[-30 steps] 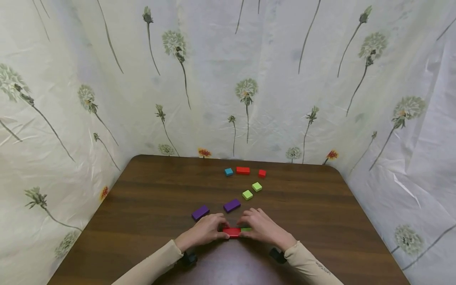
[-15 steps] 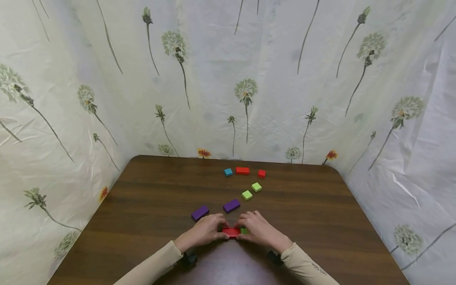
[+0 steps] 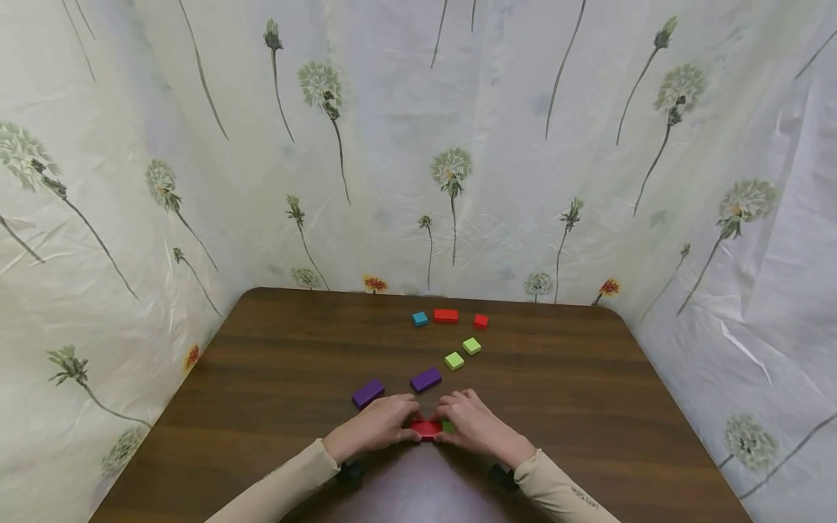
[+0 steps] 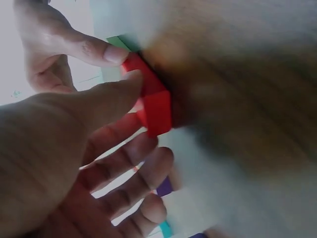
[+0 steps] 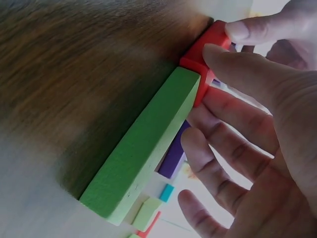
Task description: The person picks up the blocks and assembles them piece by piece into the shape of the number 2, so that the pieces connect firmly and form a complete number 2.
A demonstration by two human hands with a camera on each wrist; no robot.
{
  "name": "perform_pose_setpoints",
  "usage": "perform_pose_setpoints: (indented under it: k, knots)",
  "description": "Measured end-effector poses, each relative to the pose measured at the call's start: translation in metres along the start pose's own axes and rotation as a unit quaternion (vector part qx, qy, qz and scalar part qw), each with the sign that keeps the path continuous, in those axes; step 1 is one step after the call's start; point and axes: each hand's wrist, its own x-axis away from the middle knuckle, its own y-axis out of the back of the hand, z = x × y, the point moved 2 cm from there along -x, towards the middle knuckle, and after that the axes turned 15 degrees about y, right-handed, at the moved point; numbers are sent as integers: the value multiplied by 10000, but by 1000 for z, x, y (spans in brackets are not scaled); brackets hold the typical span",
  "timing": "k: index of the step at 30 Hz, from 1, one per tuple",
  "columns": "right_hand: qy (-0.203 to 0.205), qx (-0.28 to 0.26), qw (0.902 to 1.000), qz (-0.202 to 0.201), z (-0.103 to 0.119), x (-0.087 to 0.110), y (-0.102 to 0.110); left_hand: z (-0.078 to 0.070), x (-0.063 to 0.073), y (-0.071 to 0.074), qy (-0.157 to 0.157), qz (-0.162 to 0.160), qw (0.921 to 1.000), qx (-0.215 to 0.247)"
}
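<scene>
A red rectangular block (image 3: 427,430) lies on the table near its front, between both hands. My left hand (image 3: 382,423) pinches its left part, with the thumb on the near side and fingers behind. My right hand (image 3: 479,426) pinches the same block farther right, thumb also on the near side. In the right wrist view a long green block (image 5: 141,146) lies end to end with the red block, touching it. The right hand hides most of the green block in the head view. The other right fingers spread loosely behind the green block.
Two purple blocks (image 3: 368,393) lie just beyond the hands. Farther back are two light green blocks (image 3: 454,360), a blue block (image 3: 420,318), a longer red block (image 3: 445,315) and a small red block (image 3: 481,321). A flowered curtain (image 3: 392,145) surrounds the brown table (image 3: 275,349).
My right hand has shifted slightly left along the blocks, its thumb now farther onto the red one. The left hand keeps its grip. The loose blocks stay where they were.
</scene>
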Motion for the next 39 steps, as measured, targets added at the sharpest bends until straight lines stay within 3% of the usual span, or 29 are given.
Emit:
perform_pose_setpoints:
  k: [4, 8, 11, 17, 22, 26, 35, 39]
  knots:
    - [-63, -36, 9999, 75, 0, 0, -1, -3, 1, 4, -87, -119, 9995, -267]
    - [-75, -92, 9999, 94, 0, 0, -1, -1, 1, 15, 87, -336, 9994, -41]
    - [-64, -96, 9999, 71, 0, -1, 0, 6, 1, 33, 363, -662, 9967, 287]
    - [-13, -60, 10000, 54, 0, -1, 2, 33, 2, 71, 1064, -1333, 9817, 852]
    - [-3, -97, 10000, 17, -1, 0, 2, 52, 8, 85, 1480, -1588, 9700, 1099]
    - [-26, -135, 9999, 21, -1, 0, 2, 63, 10, 80, 1718, -1452, 9679, 1119]
    - [9, -61, 10000, -11, 0, 1, 1, 81, 9, 44, 2124, -588, 9644, 1463]
    - [27, -16, 10000, -21, 1, 1, 2, 83, 7, 34, 2173, -402, 9632, 1529]
